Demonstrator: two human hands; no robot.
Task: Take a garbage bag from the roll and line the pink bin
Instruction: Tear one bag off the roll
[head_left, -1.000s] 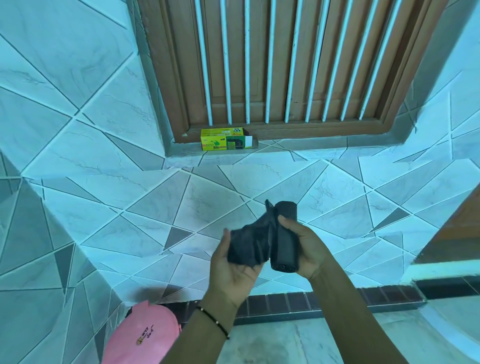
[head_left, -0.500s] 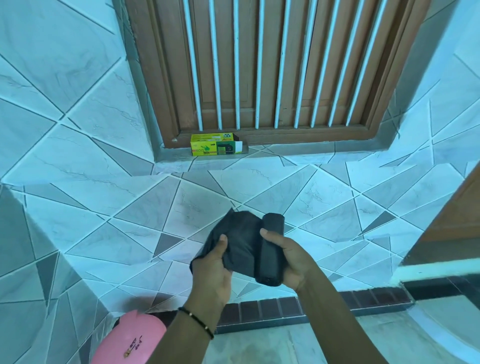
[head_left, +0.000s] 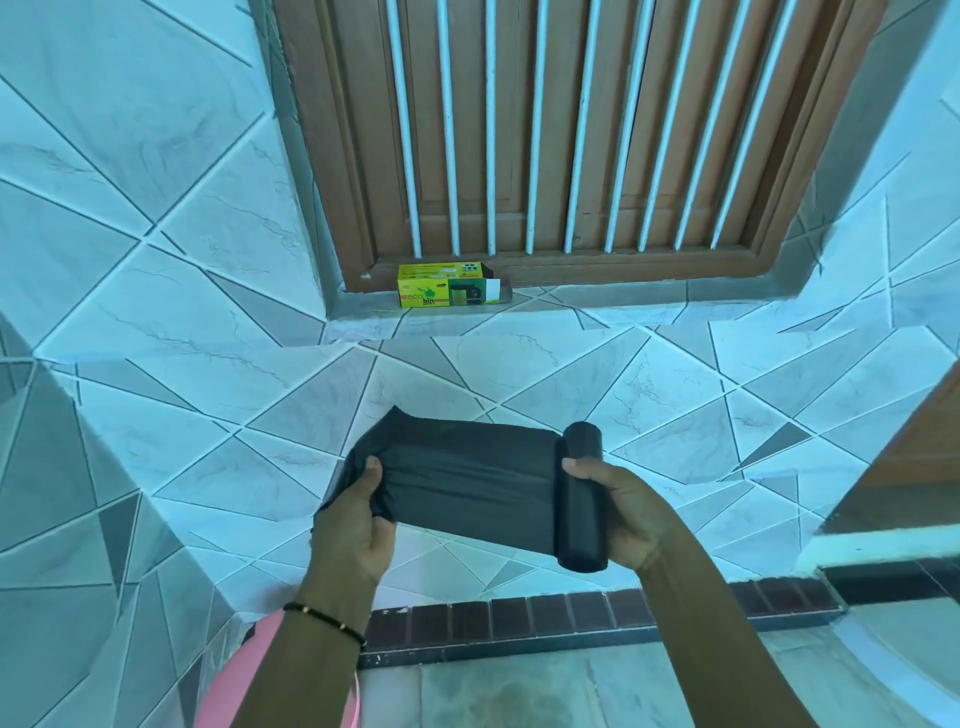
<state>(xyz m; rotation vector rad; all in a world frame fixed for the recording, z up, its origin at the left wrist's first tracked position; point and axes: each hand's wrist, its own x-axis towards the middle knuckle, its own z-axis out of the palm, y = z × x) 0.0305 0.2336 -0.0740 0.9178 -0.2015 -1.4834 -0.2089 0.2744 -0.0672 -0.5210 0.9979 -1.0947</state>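
A black roll of garbage bags (head_left: 582, 499) stands upright in my right hand (head_left: 626, 514), which grips it from the right side. A flat black bag (head_left: 467, 478) is drawn out from the roll to the left, still joined to it. My left hand (head_left: 358, 525) pinches the bag's free, bunched end. Both hands are held in front of a tiled wall. The pink bin (head_left: 228, 691) shows only as a sliver at the bottom left, mostly hidden behind my left forearm.
A yellow-green bin-bag box (head_left: 444, 292) lies on the sill below a brown barred window (head_left: 561, 130). Tiled wall juts out at the left. A dark brick strip (head_left: 571, 621) runs along the floor edge. A brown panel (head_left: 914, 467) stands at the right.
My left hand has pulled the bag leftward off the roll, so a crumpled bunch is now a stretched sheet. The view has come closer and the pink bin has slid behind my forearm.
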